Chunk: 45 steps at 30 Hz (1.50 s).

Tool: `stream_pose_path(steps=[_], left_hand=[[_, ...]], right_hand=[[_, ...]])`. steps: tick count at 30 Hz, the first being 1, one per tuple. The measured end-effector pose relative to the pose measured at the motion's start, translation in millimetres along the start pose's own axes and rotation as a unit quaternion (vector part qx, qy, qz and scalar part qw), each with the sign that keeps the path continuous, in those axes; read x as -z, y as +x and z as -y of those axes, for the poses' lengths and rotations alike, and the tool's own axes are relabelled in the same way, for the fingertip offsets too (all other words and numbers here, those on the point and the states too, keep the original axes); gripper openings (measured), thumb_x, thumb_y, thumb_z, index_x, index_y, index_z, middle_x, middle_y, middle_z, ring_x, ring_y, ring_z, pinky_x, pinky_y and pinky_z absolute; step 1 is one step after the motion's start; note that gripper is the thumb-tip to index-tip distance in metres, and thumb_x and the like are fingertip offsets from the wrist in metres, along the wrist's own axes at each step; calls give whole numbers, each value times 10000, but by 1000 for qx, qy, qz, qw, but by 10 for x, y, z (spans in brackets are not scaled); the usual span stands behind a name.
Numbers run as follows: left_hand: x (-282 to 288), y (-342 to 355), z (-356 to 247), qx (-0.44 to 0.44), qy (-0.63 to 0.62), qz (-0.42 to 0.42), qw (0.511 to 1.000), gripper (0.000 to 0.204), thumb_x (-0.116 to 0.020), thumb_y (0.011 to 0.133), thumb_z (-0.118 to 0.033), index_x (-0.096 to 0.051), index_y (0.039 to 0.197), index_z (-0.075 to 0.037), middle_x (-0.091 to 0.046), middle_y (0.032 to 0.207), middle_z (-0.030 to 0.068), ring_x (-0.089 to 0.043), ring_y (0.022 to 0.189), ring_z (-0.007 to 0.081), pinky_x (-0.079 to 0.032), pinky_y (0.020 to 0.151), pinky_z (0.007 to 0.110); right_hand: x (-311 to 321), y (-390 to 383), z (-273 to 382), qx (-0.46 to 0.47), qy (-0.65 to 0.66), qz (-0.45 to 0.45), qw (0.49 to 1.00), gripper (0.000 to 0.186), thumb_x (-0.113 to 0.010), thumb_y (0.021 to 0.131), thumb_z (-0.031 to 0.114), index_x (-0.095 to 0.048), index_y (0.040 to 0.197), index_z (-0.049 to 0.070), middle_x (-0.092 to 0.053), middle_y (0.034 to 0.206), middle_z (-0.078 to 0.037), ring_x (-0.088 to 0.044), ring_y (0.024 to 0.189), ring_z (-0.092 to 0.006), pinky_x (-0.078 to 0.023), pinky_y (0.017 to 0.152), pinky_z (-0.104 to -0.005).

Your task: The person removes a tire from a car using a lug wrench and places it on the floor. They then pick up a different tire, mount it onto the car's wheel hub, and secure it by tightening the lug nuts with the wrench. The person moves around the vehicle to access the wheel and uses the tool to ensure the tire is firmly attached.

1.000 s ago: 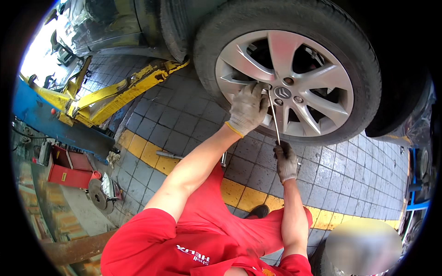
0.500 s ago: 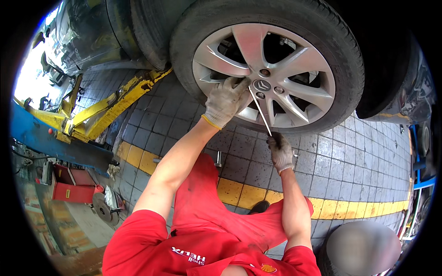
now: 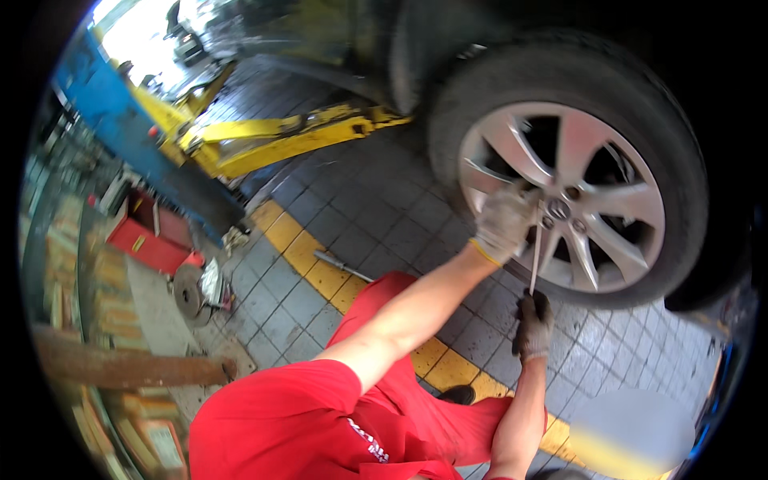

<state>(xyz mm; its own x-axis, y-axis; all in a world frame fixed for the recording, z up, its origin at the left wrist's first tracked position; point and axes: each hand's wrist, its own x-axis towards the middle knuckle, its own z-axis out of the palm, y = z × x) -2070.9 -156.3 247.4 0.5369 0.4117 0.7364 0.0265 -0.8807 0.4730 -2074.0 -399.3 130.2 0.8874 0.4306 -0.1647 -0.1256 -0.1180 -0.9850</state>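
The silver five-bolt alloy wheel (image 3: pixel 596 256) with its dark tyre (image 3: pixel 672 176) hangs at the right, under the dark car body (image 3: pixel 304 32). My left hand (image 3: pixel 500 220), in a pale knit glove with a yellow cuff, curls at the hub round the upper end of a thin metal rod (image 3: pixel 535 264); the exact grip is blurred. My right hand (image 3: pixel 532 328), in a dirtier glove, grips the rod's lower end below the tyre. Beside my knee, a long metal tool (image 3: pixel 336 261) lies on the tiled floor.
A blue lift post (image 3: pixel 136 128) with yellow arms (image 3: pixel 296 148) stands at the left. Near it are a red toolbox (image 3: pixel 148 240), brake discs (image 3: pixel 190 290) and a rusty beam (image 3: pixel 136 360). A blurred round patch hides the lower right.
The view has swung left, so the wheel and both hands appear further right and lower, and more of the left side shows. Both hands remain on the rod at the hub.
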Motion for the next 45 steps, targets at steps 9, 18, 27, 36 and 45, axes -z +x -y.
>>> stream_pose_path(steps=[9,18,27,36,45], left_hand=[[38,-10,61,11,36,-36,999,191,-807,869,-272,-767,989,-130,-755,1005,54,-752,792,276,-611,723,408],[1058,-338,762,86,-41,-33,995,258,-805,844,-151,-762,1085,-70,-755,973,135,-783,846,316,-644,755,449],[2627,718,3062,119,368,106,916,359,-704,953,-373,-733,1214,-128,-751,1126,208,-740,1059,408,-599,900,524],[2734,1240,3834,198,418,268,845,428,-700,951,-289,-744,1358,-165,-753,1315,192,-707,1253,375,-577,1033,497],[2882,1203,3488,52,371,119,919,496,-525,1086,-485,-780,1201,-74,-750,1200,259,-692,1141,465,-551,963,558]], right_hand=[[-203,-221,179,-10,16,-5,1000,251,-654,1086,177,-707,1274,19,-673,918,-7,-586,734,-97,-486,659,-261],[-194,-401,374,-8,-1,-7,1000,267,-653,1107,179,-702,1313,16,-696,951,-28,-622,768,-107,-530,696,-277],[-198,-618,395,-14,19,-5,1000,253,-653,1100,163,-687,1284,-6,-705,935,-38,-621,753,-111,-535,684,-276],[-217,-804,343,-33,18,-12,999,256,-631,1095,147,-692,1276,-25,-696,928,-49,-623,749,-122,-543,691,-284],[-191,-1045,502,-66,-17,-76,995,329,-633,1078,205,-711,1289,-34,-721,897,-73,-640,739,-133,-529,691,-299]])
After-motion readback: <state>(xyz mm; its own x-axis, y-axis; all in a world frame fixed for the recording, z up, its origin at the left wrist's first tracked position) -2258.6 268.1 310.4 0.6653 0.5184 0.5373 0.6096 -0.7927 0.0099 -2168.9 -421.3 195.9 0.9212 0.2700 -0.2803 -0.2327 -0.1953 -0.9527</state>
